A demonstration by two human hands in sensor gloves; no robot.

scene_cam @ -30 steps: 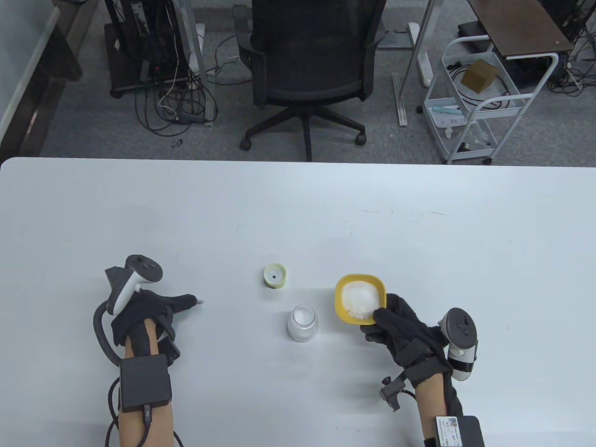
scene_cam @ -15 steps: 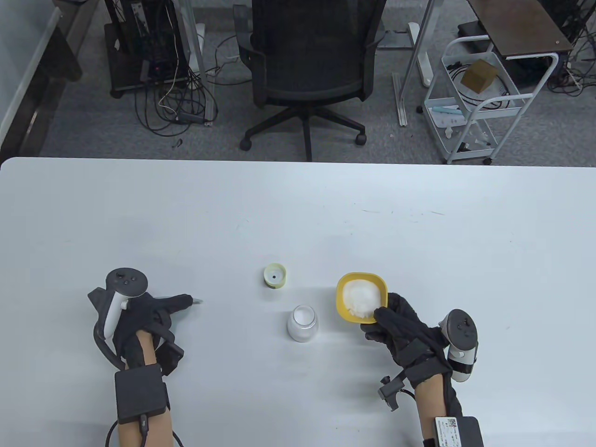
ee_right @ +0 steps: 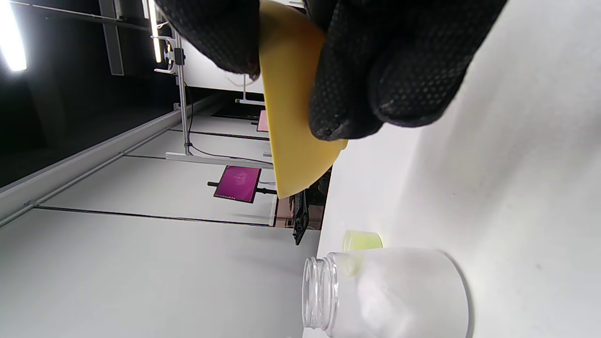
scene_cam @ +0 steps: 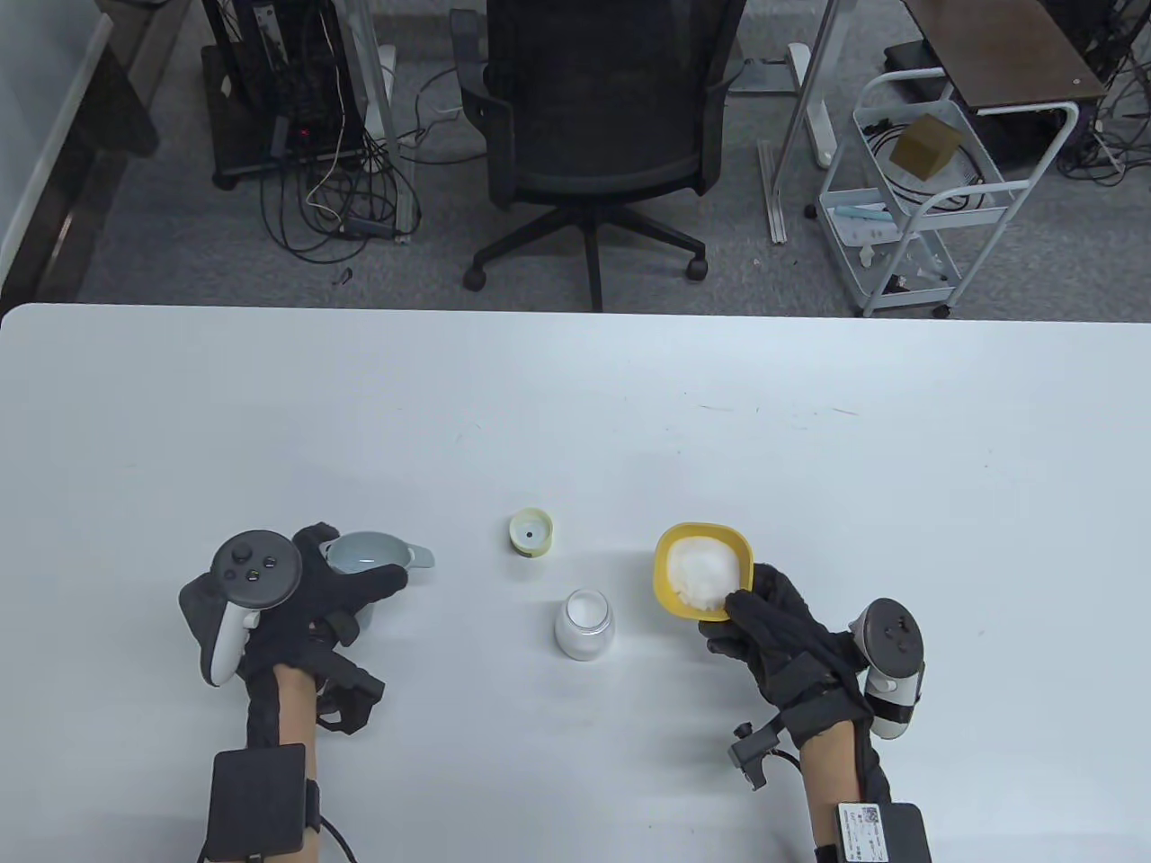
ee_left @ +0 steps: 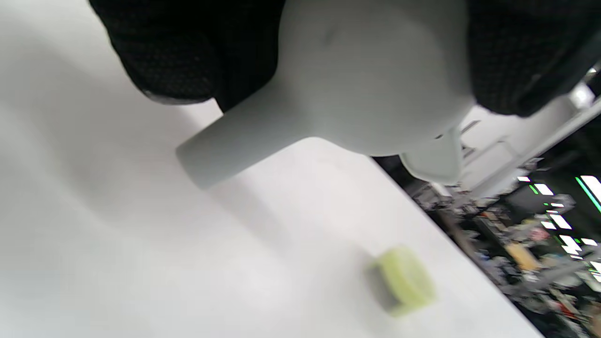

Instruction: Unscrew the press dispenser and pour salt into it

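Left grip [scene_cam: 310, 598] holds funnel [scene_cam: 364, 553], spout seemingly hidden below.

clear glass jar [ee_right: 399, 291]: glossy, threaded neck | matt pale-grey plastic funnel [ee_left: 357, 80]: smooth | yellow plastic bowl [scene_cam: 701, 568]: smooth | black knit gloves on hands: dotted texture | white tabletop [scene_cam: 575, 404]: smooth, matt

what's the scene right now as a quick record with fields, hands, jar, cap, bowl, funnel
left hand: holds a grey funnel, spout clear of the table in the left wrist view
right hand: grips the near rim of the yellow bowl
yellow bowl: holds white salt
jar: open, upright, partly filled with salt, between the hands
cap: off, on the table behind the jar
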